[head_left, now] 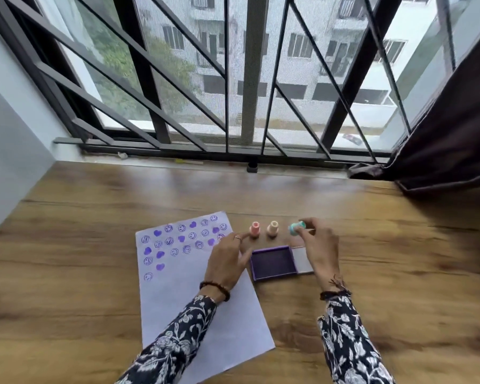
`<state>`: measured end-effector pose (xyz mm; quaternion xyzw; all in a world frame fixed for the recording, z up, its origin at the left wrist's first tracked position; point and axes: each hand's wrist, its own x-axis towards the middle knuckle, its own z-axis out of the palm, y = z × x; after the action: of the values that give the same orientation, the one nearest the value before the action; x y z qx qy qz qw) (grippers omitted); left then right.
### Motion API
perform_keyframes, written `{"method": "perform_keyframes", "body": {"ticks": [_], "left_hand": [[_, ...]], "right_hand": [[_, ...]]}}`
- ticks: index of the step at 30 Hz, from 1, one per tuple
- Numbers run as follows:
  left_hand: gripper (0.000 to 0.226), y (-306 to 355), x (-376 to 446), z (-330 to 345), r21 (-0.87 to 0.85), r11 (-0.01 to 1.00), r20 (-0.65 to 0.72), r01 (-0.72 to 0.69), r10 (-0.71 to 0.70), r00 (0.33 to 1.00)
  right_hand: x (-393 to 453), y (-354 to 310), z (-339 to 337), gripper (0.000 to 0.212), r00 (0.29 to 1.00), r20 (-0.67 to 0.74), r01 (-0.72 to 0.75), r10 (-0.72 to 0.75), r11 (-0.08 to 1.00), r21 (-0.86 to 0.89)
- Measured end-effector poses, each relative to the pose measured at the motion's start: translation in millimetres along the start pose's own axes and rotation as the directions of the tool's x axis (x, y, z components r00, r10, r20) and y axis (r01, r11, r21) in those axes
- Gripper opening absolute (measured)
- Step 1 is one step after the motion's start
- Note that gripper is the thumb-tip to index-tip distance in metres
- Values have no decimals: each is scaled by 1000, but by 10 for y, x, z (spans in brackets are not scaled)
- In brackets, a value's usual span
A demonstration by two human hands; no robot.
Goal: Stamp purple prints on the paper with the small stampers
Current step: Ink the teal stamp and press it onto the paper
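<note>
The right hand (320, 245) held its grip clamped on the teal stamper (296, 228), apparently tilted, beyond the open purple ink pad (273, 263) mid-desk. The left hand (227, 260), fingers apart, rested on the paper (194, 306). Inking tilted could smear the print.

Motion blur softens the right hand (317, 246) and the teal stamper (296, 228) pinched in its fingertips; the stamper's printing face cannot be read. The left hand (227, 261) covers the right edge of the paper (194, 306) and the outermost purple prints (175, 239) there. Print motifs are too small to resolve beyond faces and hearts. The right wrist overlaps the ink pad's open lid (302, 260). Both patterned sleeves (347, 342) are cut off by the lower edge, as is the paper's near left corner. The worktop (399, 273) smears toward the margins.
</note>
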<state>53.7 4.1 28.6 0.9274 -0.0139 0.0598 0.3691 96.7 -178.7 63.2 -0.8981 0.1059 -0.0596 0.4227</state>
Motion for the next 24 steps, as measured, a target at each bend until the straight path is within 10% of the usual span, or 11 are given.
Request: {"method": "perform_keyframes", "body": {"ticks": [5,10,24], "left_hand": [[35,424,-16,-118,-457,889,-61,36,-71,996],[39,659,-114,-239,-587,807,-100,-59,-1,995],[36,622,-249,-375,-480,868,-164,-126,53,985]], "right_hand": [[-318,-187,-135,15,917,357,-394,181,566,724],[-631,-252,-133,20,772,621,-632,133,53,773],[-829,-454,23,32,712,692,-688,120,-80,721]]}}
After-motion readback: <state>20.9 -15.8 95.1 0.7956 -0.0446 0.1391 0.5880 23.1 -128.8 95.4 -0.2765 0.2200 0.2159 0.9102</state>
